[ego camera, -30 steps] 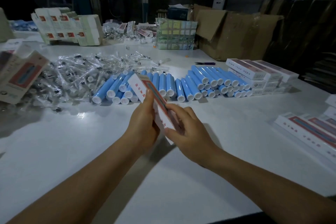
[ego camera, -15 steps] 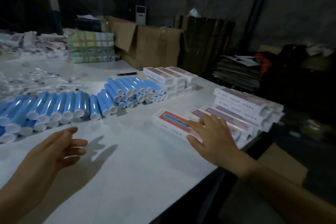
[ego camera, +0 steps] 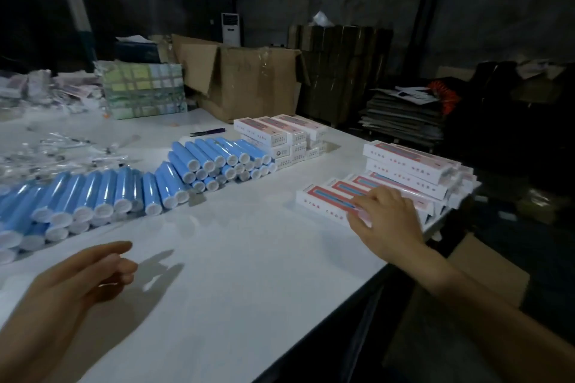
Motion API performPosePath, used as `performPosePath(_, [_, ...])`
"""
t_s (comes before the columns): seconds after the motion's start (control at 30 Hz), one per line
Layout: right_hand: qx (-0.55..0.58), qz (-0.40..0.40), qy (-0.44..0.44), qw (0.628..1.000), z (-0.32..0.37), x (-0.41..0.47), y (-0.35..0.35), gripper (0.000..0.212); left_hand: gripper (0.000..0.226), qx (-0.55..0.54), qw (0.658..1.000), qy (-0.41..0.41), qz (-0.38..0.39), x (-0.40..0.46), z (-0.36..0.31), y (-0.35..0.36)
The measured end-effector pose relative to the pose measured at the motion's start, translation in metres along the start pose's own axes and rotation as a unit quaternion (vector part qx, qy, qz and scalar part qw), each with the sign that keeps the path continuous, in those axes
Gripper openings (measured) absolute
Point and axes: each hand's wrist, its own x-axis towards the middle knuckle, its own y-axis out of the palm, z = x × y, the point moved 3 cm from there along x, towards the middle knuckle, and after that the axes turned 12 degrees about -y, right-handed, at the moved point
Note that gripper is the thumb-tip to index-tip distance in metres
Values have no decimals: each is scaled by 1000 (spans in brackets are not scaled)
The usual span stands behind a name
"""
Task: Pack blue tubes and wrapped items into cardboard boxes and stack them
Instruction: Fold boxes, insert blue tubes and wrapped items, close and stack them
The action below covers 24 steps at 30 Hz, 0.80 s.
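Right hand (ego camera: 385,221) is laid on the near white-and-red box (ego camera: 326,197) at the right counter (ego camera: 249,258) edge, fingers (ego camera: 362,205) fairly straight, palm-side contact hidden. Left hand (ego camera: 84,274) is held above the counter, loosely curled, empty. Blue tubes (ego camera: 174,177) are piled far left, partly cut off.

From where I stand, nothing printed can actually be read. The white cartons (ego camera: 323,197) by the right edge of the desk (ego camera: 249,258) carry rows of small red characters along their sides, too blurred to make out. The farther stack of cartons (ego camera: 281,137) shows small dark marks on its end flaps, equally illegible.
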Motion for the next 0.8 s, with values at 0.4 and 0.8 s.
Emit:
performPosePath(0.4, [216,-63,-251,941,196,72,-22,19,26,51,997,42,-38,-24,-14,10])
performPosePath(0.8, [296,106,-355,880,319,78,25,25,39,30,997,31,-61,-28,-23,10])
